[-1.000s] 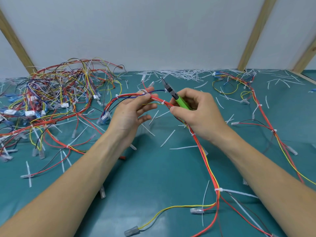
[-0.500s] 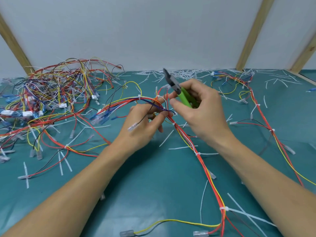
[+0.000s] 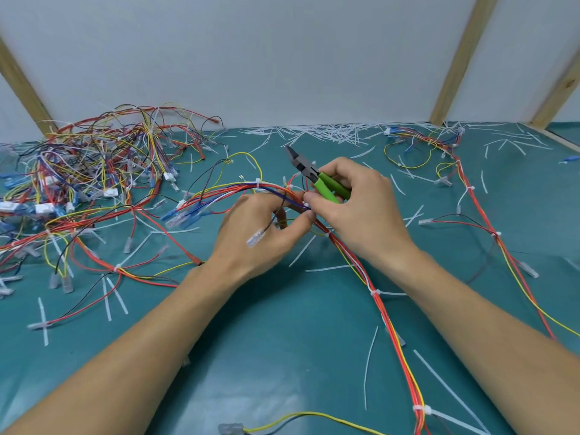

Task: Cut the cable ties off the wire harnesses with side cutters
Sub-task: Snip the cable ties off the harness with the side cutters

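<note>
Head view: two bare forearms reach over a teal mat (image 3: pixel 282 372). The left hand (image 3: pixel 260 233) pinches a harness (image 3: pixel 389 328) of red and yellow wires between thumb and curled fingers, lifting it just off the mat. The right hand (image 3: pixel 357 208) grips green-handled cutters (image 3: pixel 317 178), their dark tip pointing up and left, away from the wires; its fingertips touch the harness beside the left thumb. A white tie (image 3: pixel 374 292) binds the harness nearer the viewer. A tangled wire pile (image 3: pixel 84 183) lies far left. Cut ties (image 3: pixel 329 135) litter the mat's far edge.
</note>
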### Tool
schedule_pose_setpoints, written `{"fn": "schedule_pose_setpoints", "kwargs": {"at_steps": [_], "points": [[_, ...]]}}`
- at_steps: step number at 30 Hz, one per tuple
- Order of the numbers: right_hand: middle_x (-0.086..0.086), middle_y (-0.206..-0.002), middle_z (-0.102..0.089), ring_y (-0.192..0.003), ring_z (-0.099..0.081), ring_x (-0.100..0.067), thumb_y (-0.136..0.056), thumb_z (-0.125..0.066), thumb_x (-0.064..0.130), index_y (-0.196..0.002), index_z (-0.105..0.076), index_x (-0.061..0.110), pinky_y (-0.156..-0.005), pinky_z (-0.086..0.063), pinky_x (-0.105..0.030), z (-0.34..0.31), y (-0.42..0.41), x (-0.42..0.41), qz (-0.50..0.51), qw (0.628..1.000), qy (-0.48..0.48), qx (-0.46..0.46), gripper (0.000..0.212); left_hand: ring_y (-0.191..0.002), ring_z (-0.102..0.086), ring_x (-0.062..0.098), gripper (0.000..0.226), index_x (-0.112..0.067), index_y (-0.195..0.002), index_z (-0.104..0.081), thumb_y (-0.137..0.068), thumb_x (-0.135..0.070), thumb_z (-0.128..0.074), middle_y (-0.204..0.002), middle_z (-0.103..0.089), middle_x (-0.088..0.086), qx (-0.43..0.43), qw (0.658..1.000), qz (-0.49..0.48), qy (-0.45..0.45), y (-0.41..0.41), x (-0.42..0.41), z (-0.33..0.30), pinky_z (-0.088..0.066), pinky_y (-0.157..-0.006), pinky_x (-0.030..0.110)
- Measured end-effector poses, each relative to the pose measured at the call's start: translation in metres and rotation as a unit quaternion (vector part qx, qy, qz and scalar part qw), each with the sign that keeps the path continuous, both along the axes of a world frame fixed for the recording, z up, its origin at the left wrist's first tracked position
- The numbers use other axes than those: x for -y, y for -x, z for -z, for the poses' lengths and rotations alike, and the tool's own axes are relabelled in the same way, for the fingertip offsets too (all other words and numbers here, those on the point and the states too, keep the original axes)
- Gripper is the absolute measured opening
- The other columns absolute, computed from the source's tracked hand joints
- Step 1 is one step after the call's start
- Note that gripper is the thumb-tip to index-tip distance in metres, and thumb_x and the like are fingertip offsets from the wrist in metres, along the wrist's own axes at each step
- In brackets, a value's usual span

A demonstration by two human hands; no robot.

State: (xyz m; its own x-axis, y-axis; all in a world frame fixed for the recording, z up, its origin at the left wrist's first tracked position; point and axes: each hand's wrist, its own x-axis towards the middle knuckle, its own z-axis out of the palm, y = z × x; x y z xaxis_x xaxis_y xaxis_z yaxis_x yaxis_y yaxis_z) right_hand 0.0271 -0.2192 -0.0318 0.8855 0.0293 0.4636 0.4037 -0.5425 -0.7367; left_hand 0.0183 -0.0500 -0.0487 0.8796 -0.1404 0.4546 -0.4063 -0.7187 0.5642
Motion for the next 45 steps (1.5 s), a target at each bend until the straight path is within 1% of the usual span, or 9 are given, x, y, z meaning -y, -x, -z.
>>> {"fn": "schedule_pose_setpoints", "kwargs": {"at_steps": [7, 11, 14, 20, 23, 28, 35, 41, 45], "points": [[0.011, -0.072, -0.069, -0.069, -0.064, -0.016, -0.081, -0.075, 0.028, -0.089, -0.067, 0.022, -0.073, -0.055, -0.043, -0.005, 0.001, 0.004, 0.040, 0.999, 0.004, 0.000, 0.013, -0.069, -0.065, 0.020, 0.052, -0.027, -0.074, -0.078, -0.088, -0.068, -0.051, -0.072, -0.075, -0.007, -0.075, 0.973, -0.058, 0.209, 0.002, 0.000, -0.011, -0.055, -0.076, 0.046], [0.013, -0.073, -0.070, -0.070, -0.063, -0.015, -0.078, -0.074, 0.027, -0.089, -0.066, 0.022, -0.073, -0.055, -0.042, -0.006, 0.001, 0.006, 0.061, 0.998, 0.003, -0.005, 0.015, -0.067, -0.069, 0.005, 0.024, -0.020, -0.080, -0.078, -0.095, -0.032, -0.065, -0.072, -0.076, -0.006, -0.096, 0.947, -0.053, 0.303, -0.008, -0.007, -0.012, -0.051, -0.059, 0.021], [0.010, -0.077, -0.072, -0.077, -0.066, -0.019, -0.076, -0.073, 0.026, -0.090, -0.065, 0.023, -0.076, -0.055, -0.043, -0.009, -0.001, 0.009, 0.073, 0.997, 0.011, -0.002, 0.017, -0.059, -0.064, -0.001, 0.020, -0.012, -0.091, -0.077, -0.097, -0.027, -0.063, -0.079, -0.077, -0.003, -0.117, 0.915, -0.084, 0.377, -0.014, -0.015, -0.013, -0.042, -0.050, 0.007], [0.017, -0.065, -0.063, -0.068, -0.059, -0.011, -0.076, -0.072, 0.029, -0.088, -0.063, 0.025, -0.073, -0.052, -0.036, -0.005, -0.003, 0.009, 0.086, 0.995, 0.047, 0.002, 0.016, -0.087, -0.065, 0.002, 0.017, -0.018, -0.107, -0.069, -0.092, -0.024, -0.066, -0.095, -0.071, -0.011, 0.122, 0.975, -0.086, 0.163, -0.006, -0.014, -0.017, -0.045, -0.078, 0.016], [0.015, -0.066, -0.062, -0.071, -0.060, -0.017, -0.078, -0.075, 0.032, -0.088, -0.060, 0.028, -0.073, -0.052, -0.039, 0.000, 0.002, 0.000, 0.056, 0.995, 0.077, 0.006, 0.018, -0.093, -0.067, 0.003, 0.019, -0.022, -0.104, -0.071, -0.092, -0.034, -0.063, -0.097, -0.072, -0.014, 0.078, 0.994, -0.022, 0.075, 0.002, 0.003, -0.012, -0.050, -0.084, 0.022], [0.011, -0.070, -0.064, -0.073, -0.058, -0.024, -0.080, -0.076, 0.032, -0.089, -0.060, 0.027, -0.076, -0.052, -0.042, 0.003, 0.005, -0.006, 0.034, 0.994, 0.100, 0.010, 0.018, -0.081, -0.067, 0.009, 0.024, -0.025, -0.082, -0.072, -0.091, -0.044, -0.060, -0.074, -0.071, -0.013, -0.038, 0.996, -0.068, -0.048, -0.001, 0.000, -0.004, -0.050, -0.077, 0.031], [0.013, -0.073, -0.062, -0.075, -0.058, -0.025, -0.086, -0.073, 0.030, -0.094, -0.059, 0.027, -0.073, -0.052, -0.045, 0.001, 0.003, -0.001, 0.030, 0.991, 0.112, 0.063, 0.016, -0.079, -0.067, 0.010, 0.011, -0.021, -0.083, -0.075, -0.090, -0.025, -0.068, -0.076, -0.074, -0.009, -0.060, 0.997, 0.026, -0.032, -0.002, -0.003, -0.008, -0.051, -0.086, 0.036], [0.014, -0.082, -0.071, -0.075, -0.063, -0.015, -0.084, -0.079, 0.035, -0.093, -0.061, 0.021, -0.076, -0.053, -0.045, -0.003, -0.002, 0.005, 0.040, 0.997, -0.010, 0.063, 0.024, -0.082, -0.057, -0.002, 0.018, -0.018, -0.087, -0.077, -0.097, -0.023, -0.064, -0.078, -0.067, -0.010, -0.012, 0.996, 0.062, 0.062, -0.001, -0.003, -0.010, -0.042, -0.085, 0.020], [0.013, -0.090, -0.075, -0.077, -0.066, -0.013, -0.076, -0.086, 0.042, -0.094, -0.061, 0.024, -0.078, -0.054, -0.042, -0.003, -0.004, 0.007, 0.009, 1.000, -0.017, 0.006, 0.036, -0.089, -0.053, 0.002, 0.017, -0.021, -0.089, -0.077, -0.099, -0.024, -0.063, -0.084, -0.066, -0.004, -0.020, 0.995, 0.059, 0.081, -0.002, -0.003, -0.009, -0.040, -0.100, 0.045]]}}
